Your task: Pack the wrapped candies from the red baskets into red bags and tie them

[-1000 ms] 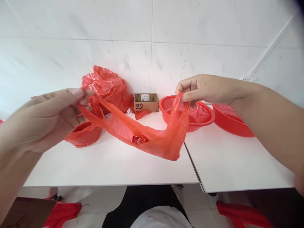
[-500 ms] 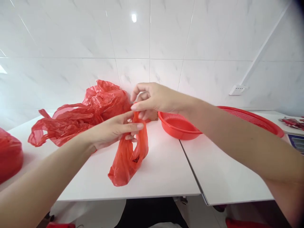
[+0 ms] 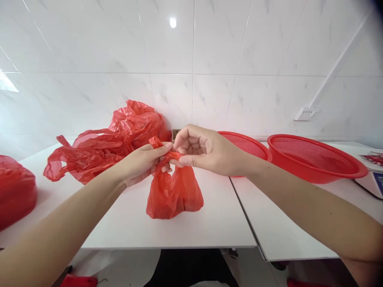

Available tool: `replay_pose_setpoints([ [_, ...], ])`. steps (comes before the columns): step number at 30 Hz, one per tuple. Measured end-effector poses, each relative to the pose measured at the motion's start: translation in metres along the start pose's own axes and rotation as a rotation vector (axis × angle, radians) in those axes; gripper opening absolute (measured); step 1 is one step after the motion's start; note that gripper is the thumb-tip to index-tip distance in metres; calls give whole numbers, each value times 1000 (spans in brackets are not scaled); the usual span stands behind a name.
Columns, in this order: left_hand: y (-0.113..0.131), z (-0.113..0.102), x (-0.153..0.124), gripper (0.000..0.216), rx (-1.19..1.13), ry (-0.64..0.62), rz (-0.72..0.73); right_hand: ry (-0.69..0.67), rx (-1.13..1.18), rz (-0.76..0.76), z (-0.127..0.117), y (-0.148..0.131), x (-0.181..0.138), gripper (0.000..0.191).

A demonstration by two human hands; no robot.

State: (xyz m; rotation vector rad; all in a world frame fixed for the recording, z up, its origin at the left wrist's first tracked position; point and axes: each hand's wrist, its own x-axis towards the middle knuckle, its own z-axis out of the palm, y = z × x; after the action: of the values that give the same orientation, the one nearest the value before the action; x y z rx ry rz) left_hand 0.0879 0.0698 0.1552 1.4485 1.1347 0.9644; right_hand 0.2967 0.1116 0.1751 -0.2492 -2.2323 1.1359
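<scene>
A small red plastic bag (image 3: 176,195) hangs in front of me, low over the white table, its handles bunched at the top. My left hand (image 3: 146,159) is closed on one handle, thumb on top. My right hand (image 3: 200,149) pinches the other twisted part of the handles between thumb and fingers, close against the left. Whatever lies inside the bag cannot be made out. Behind my left hand is a crumpled heap of red plastic bags (image 3: 95,151), with a full red bag (image 3: 140,121) against the wall.
Two red plastic sieves stand on the right: a smaller one (image 3: 245,141), partly behind my right arm, and a larger one (image 3: 317,155). A scale (image 3: 372,181) is at the far right. Another filled red bag (image 3: 16,191) sits at the left edge. A seam divides the white tables (image 3: 221,227).
My right hand has come down and to the right, pulling a handle across. The bag, earlier hanging as a tilted loop, now hangs wider and gathered at the top. The view has shifted slightly.
</scene>
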Motion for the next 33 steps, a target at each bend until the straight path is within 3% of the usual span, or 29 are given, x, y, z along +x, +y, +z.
replay_pose_setpoints([
  [3, 5, -2, -4, 24, 222, -54, 43, 39, 45, -43, 7, 1, -2, 13],
  [6, 8, 2, -9, 13, 469, -37, 62, 123, 125, 96, 15, 25, 4, 15],
  [9, 1, 8, -9, 12, 722, 152, 202, 92, 148, 278, 22, 46, 7, 23],
  [12, -10, 12, -7, 11, 894, 391, 418, 62, 209, 318, 25, 52, 4, 30],
  [14, -15, 14, -5, 15, 937, 458, 529, 49, 226, 310, 24, 50, 1, 28],
  [17, -18, 14, -6, 21, 959, 446, 618, 31, 176, 252, 15, 46, -3, 17],
  [20, -23, 9, -12, 24, 966, 401, 617, 53, 36, 191, -3, 47, -6, 29],
  [24, -42, -6, -30, 26, 1027, 424, 583, 239, -215, 309, -39, 66, -13, 30],
  [28, -59, -16, -45, 32, 889, 332, 367, 357, -254, 479, -57, 86, -17, 28],
  [30, -60, -16, -42, 35, 636, 266, 250, 334, -206, 494, -53, 85, -15, 25],
  [33, -56, -7, -26, 38, 73, 191, 170, 277, -100, 352, -39, 71, -4, 25],
])
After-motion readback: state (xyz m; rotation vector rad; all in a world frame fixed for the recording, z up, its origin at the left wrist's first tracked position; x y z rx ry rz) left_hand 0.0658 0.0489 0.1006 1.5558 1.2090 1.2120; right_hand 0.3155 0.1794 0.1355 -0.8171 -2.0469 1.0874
